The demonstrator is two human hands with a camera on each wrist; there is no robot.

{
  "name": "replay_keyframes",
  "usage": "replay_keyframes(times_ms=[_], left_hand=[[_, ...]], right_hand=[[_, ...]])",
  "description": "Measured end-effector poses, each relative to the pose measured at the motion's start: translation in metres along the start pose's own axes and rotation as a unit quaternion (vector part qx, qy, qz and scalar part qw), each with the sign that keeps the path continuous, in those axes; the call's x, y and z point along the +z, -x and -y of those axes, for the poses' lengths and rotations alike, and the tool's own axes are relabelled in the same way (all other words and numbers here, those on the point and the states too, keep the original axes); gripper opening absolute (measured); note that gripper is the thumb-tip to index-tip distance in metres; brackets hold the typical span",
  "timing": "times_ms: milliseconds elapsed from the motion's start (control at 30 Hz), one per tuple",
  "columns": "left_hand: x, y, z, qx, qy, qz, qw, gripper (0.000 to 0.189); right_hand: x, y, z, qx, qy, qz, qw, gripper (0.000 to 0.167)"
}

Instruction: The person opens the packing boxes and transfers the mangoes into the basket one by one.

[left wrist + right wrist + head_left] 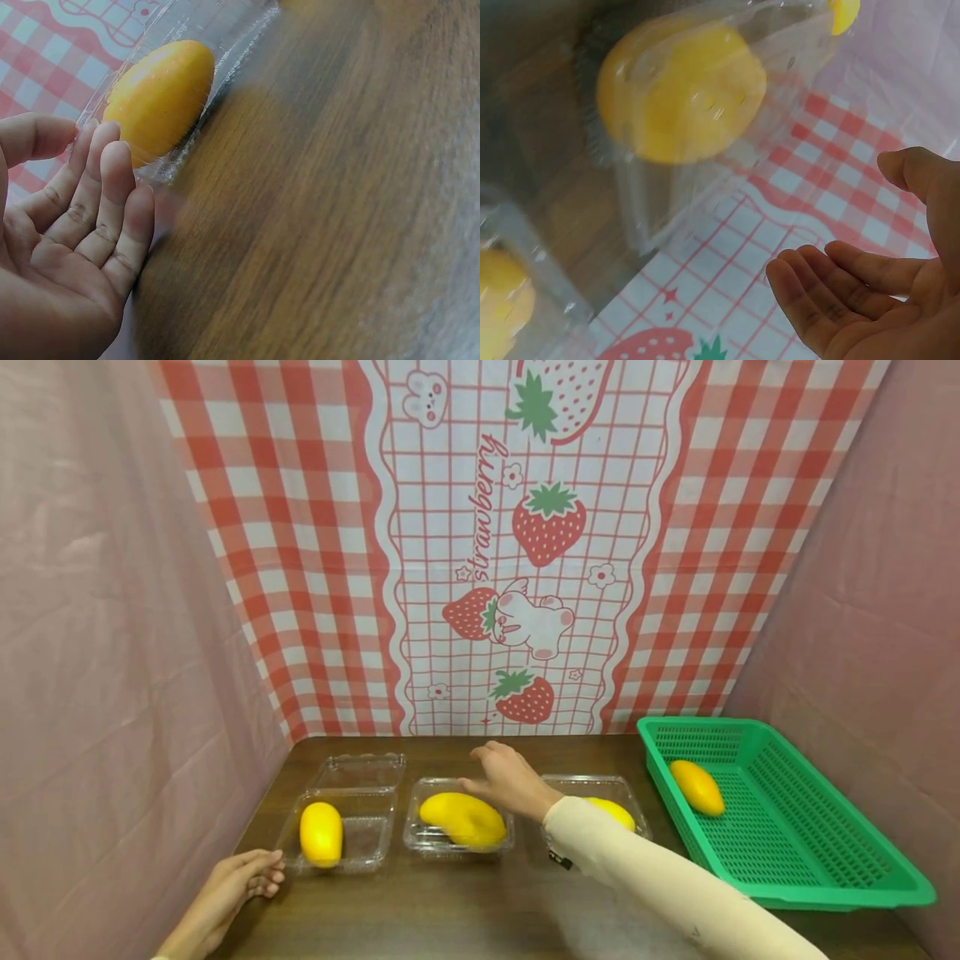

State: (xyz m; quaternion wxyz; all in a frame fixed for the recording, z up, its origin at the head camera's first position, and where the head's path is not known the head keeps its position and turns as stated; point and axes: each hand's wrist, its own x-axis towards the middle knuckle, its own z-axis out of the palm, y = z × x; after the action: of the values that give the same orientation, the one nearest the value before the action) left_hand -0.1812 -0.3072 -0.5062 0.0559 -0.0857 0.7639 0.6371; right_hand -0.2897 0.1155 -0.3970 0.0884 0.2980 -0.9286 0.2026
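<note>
My left hand (234,887) pinches the near left corner of a clear plastic clamshell box (365,839) between thumb and fingertips. Its lid (365,772) is folded back, and a yellow mango (321,835) lies in the left side of its base. In the left wrist view, that mango (161,97) sits just beyond my fingertips. My right hand (513,779) hovers, fingers relaxed and holding nothing, over the back of a middle clamshell box (420,843). Yellow mango (461,820) shows through its clear plastic; whether one or two pieces, I cannot tell.
On the right, a third clear box (626,787) with yellow fruit (611,812) is partly hidden by my right sleeve (645,868). A green basket (892,881) beyond it holds one mango (697,787). A checked strawberry cloth (450,543) hangs behind the brown table (420,910).
</note>
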Motion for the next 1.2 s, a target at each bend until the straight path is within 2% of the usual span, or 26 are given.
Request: replay_keyframes(times_ms=[167,600,833,1200], left_hand=[[0.0,0.0,-0.001,0.003,0.002,-0.003,1.0,0.032],[-0.001,0.002,-0.002,0.0,0.004,-0.003,1.0,0.033],[-0.001,0.001,-0.003,0.013,0.005,-0.002,0.9999,0.033],[0.0,-0.001,0.003,0.005,0.009,-0.004,0.9999,0.034]], right_hand=[[0.006,-0.005,0.012,-0.016,0.005,0.009,0.9998,0.054],[0.026,-0.016,0.042,-0.02,-0.002,0.044,0.9988,0.057],[0.035,-0.024,0.057,-0.047,0.016,0.029,0.9983,0.053],[0.057,-0.034,0.076,-0.068,0.02,0.024,0.9972,0.045]])
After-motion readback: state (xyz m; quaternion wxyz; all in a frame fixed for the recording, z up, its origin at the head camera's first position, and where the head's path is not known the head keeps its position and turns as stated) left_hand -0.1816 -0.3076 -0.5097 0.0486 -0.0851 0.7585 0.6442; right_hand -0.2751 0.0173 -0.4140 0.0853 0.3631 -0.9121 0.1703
